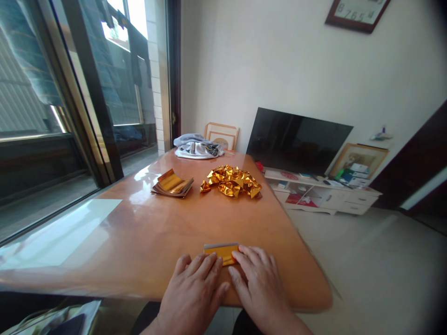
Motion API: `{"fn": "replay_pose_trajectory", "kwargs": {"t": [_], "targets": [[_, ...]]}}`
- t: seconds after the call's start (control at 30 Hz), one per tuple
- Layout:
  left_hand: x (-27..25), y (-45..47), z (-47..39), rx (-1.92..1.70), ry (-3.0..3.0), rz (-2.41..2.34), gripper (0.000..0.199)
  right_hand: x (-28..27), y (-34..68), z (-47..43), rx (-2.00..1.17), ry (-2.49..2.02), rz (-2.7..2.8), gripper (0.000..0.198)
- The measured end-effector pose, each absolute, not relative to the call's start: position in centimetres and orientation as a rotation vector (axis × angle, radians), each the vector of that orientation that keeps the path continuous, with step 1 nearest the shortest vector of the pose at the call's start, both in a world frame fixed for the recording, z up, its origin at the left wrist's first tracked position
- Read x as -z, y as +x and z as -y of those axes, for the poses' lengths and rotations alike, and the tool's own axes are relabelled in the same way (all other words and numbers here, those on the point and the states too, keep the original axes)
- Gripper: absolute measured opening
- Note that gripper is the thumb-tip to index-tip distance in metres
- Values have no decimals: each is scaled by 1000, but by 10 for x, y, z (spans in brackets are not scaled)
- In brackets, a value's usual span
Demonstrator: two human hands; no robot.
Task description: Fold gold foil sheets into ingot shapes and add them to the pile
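A sheet of gold foil paper (223,253), folded into a narrow strip with a pale far edge, lies on the table close to me. My left hand (195,288) rests palm down with its fingers stretched out, the fingertips pressing on the strip's left part. At the strip's right end are the fingertips of my right hand (260,279), slightly bent, its thumb apart and near the front edge of the paper. Further off sits a stack of gold foil sheets (172,183), curled at the edges. To its right is a pile of folded gold foil pieces (235,180), with one small piece apart.
The brown table (167,228) has a rounded front right corner. Folded clothes (197,145) lie at its far end, before leaning picture frames (221,132). A television (298,139) and a low white cabinet (324,197) stand beyond to the right; glass sliding doors (84,93) are on the left.
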State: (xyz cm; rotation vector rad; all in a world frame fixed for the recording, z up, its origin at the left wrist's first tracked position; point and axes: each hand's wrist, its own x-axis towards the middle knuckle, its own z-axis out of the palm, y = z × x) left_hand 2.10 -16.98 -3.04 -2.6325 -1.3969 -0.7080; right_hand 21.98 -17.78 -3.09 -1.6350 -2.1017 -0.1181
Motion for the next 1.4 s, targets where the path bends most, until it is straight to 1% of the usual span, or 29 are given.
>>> {"fn": "replay_pose_trajectory", "kwargs": {"t": [0.2,0.37,0.47,0.63,0.9,1.13,1.23,1.4], "targets": [[23,22,170,678,-2681,1455,27,32,222,176,109,-1645,2114,29],[13,23,170,706,-2693,1432,30,30,222,176,96,-1653,2124,30],[5,24,167,632,-2730,1447,25,26,223,177,62,-1661,2127,31],[-6,20,158,465,-2831,1398,24,22,224,177,37,-1675,2145,33],[-11,16,152,391,-2904,1329,21,18,226,176,26,-1691,2168,35],[-8,17,153,414,-2889,1314,23,18,230,179,62,-1679,2186,45],[-8,17,154,420,-2880,1301,25,15,228,181,-11,-1633,2293,47],[-10,15,155,426,-2899,1291,26,8,228,183,-177,-1674,2418,57]]}}
